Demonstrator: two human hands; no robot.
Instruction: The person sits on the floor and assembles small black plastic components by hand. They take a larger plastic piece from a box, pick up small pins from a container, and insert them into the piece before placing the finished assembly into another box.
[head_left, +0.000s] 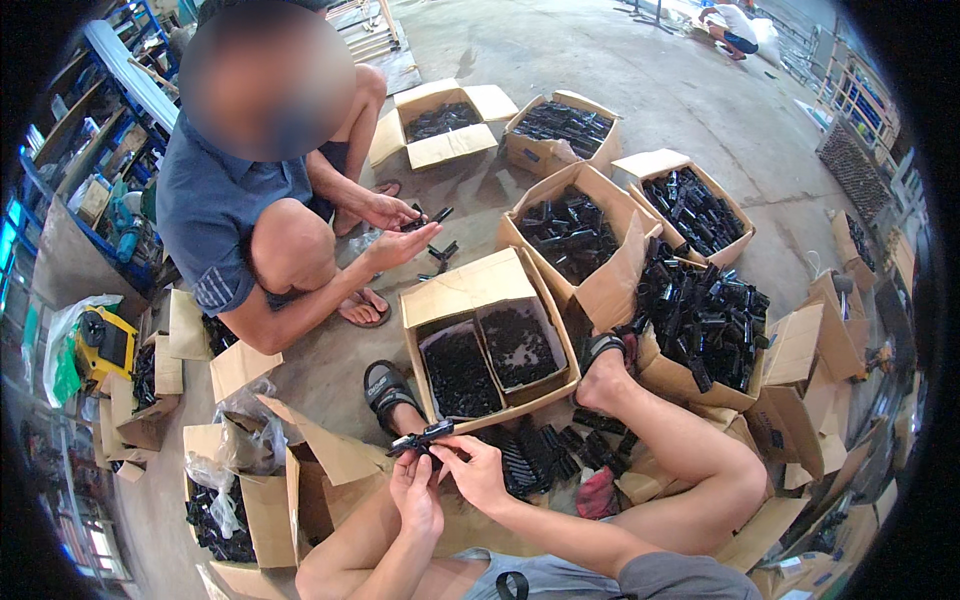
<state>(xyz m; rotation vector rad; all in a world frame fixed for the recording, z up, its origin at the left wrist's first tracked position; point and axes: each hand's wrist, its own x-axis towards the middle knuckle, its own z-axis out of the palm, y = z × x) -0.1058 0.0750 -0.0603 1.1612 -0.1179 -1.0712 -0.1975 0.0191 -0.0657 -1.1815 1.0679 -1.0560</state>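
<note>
A shiny black plastic part (428,436), long and narrow with a jointed look, is held up between my two hands; its exact kind does not show. My left hand (415,492) is closed around its lower left side, the fingers partly hidden. My right hand (474,472) pinches it from the right, thumb and fingertips together. Just beyond stands an open cardboard box (470,290), split into two compartments of small black pieces (458,370). Rows of similar black parts (535,455) lie on the floor near my right hand.
Opposite me at the left, a co-worker (235,200) squats, holding black parts in both hands. Cardboard boxes heaped with black parts (700,310) stand ahead and right. More boxes (270,515) and a yellow case (105,343) sit left. A red cloth (597,494) lies by my leg.
</note>
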